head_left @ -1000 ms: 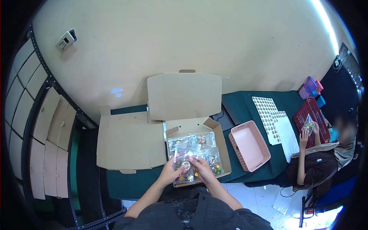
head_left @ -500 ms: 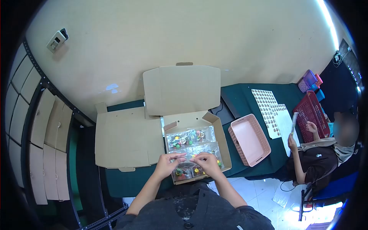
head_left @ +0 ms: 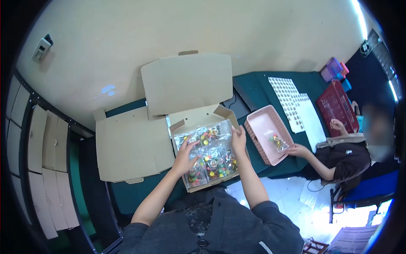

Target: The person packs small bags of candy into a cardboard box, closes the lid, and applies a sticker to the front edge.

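An open cardboard box [head_left: 200, 113] holds several clear plastic bags [head_left: 215, 163] filled with small colourful pieces in red, yellow, green and orange. My left hand [head_left: 185, 157] rests over the bags on the left side, its fingers spread and touching the plastic. At the box's right side is my right hand [head_left: 239, 139], thumb and fingers apart, beside the edge of an upper bag. Whether its fingertips press on the plastic or the box wall is hard to see.
A pink basket [head_left: 259, 120] right of the box contains one bag [head_left: 275, 141]; a co-worker's hand [head_left: 298, 150] touches its rim. Beyond lie sticker sheets [head_left: 286, 99] and a dark red basket [head_left: 336, 106]. A flattened cardboard piece [head_left: 131, 146] lies left; shelves [head_left: 50, 139] stand farther left.
My hands have moved apart from the middle of the box to its two sides. A bag now lies in the pink basket, and the co-worker's hand has come to its rim. The view has shifted.
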Demonstrator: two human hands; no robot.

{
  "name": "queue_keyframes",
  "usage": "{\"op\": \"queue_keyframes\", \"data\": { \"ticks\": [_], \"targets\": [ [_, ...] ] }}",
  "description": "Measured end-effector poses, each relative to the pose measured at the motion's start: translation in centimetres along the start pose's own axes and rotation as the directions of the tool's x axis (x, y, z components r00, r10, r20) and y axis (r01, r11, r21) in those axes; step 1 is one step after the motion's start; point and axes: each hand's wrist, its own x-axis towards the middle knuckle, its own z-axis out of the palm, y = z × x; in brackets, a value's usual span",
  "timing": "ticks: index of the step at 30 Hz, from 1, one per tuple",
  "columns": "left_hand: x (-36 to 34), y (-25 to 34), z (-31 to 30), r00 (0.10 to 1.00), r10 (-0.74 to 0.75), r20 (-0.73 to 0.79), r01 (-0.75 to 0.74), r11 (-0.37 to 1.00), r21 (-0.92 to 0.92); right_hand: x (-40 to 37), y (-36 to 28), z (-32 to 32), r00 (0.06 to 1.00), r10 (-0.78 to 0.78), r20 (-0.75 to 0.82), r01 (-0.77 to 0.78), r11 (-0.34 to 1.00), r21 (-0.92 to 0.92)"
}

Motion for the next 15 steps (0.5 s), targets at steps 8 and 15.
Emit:
{"op": "queue_keyframes", "data": {
  "ticks": [8, 15],
  "targets": [
    [0.7, -3.7, 2.9, 0.988, 0.019, 0.153, -0.064, 0.953, 0.296, -4.7, 0.8, 1.4, 0.861, -0.287, 0.421, 0.481, 0.729, -0.487],
    [0.9, -2.3, 2.6, 0.968, -0.174, 0.183, 0.076, 0.891, 0.447, -2.4, -0.6, -2.2, 0.831, -0.482, 0.277, 0.553, 0.670, -0.495]
  ]
}}
